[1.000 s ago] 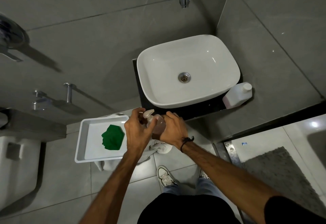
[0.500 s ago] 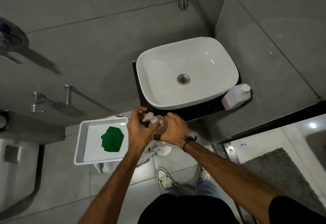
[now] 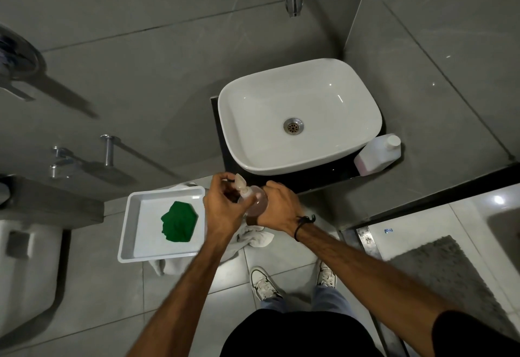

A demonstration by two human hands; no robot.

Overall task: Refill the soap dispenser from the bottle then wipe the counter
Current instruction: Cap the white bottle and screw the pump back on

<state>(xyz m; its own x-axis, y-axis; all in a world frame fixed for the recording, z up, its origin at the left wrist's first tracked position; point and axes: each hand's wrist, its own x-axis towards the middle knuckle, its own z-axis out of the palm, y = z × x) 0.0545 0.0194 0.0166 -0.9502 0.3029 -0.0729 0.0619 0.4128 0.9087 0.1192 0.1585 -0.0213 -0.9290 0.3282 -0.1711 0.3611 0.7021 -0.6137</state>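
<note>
Both hands hold the dispenser (image 3: 254, 202) in the air, just in front of the counter (image 3: 323, 179) edge. The right hand (image 3: 277, 206) wraps closed round the clear, rounded body; the left hand (image 3: 222, 207) closes its fingers round the neck under the pump (image 3: 241, 183), as if to twist the pump collar. Whether the collar is loose or tight I cannot tell.

Pinkish liquid shows low in the body, so I judge the dispenser light. Its plastic looks smooth and may be slippery if soapy; a full wrap round the widest part suits the holding hand, with the turning hand at the collar, not the thin spout, which could flex or snap.

On the counter, right of the sink (image 3: 299, 116) and close against it, stands the bottle (image 3: 377, 155), capped, white with pink at its base. It looks fuller and heavier; grasping it round the middle seems best.

Left of the hands, a white tray (image 3: 129, 224) holds a green cloth (image 3: 178, 223), soft and limp, easy to bunch for wiping. A pale towel (image 3: 254, 237) lies under the tray.
</note>
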